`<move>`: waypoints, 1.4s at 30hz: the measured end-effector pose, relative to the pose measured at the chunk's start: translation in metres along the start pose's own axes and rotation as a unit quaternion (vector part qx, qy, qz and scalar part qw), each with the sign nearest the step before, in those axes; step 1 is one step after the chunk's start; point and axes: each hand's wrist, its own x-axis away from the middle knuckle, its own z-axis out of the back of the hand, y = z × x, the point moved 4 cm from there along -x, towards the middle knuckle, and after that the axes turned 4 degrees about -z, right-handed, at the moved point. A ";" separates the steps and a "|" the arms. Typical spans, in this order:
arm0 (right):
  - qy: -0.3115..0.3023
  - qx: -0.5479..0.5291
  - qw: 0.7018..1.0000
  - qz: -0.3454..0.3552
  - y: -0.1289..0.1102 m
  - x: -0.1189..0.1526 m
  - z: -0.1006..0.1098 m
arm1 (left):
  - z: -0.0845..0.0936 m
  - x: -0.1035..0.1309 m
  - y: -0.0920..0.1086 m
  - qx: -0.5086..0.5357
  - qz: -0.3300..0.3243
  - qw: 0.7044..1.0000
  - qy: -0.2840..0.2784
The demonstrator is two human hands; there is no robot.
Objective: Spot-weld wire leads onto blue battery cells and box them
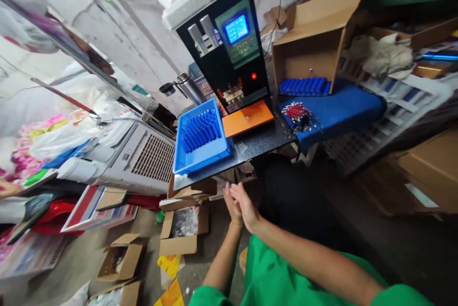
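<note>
Below the table's front edge, my left hand (233, 206) and my right hand (246, 207) are pressed together, palm to palm, with fingers stretched out. Nothing shows between them. On the dark table (250, 147) above them, a blue tray (186, 164) holds rows of blue cylinders (202, 132). An orange plate (247, 118) lies in front of a black machine (229, 44) with a lit screen. Red and black wires (299, 114) lie bunched on a blue cloth (332, 115) to the right.
An open cardboard box (309, 53) with several blue cylinders stands at the table's right. A metal flask (189, 87) is behind the tray. At the left is a grey vented unit (143, 153). Open boxes (182, 244) stand on the floor below.
</note>
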 end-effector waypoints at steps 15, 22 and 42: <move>0.107 0.285 0.951 -0.054 0.034 -0.061 0.058 | 0.085 -0.008 0.056 0.089 -0.036 0.983 0.156; 0.000 -0.119 0.988 -0.094 -0.008 -0.038 0.009 | 0.028 -0.003 -0.032 -0.224 -0.095 0.964 -0.105; 0.234 0.672 0.656 0.253 -0.372 -0.114 0.166 | -0.041 0.025 -0.011 0.073 0.167 0.981 -0.063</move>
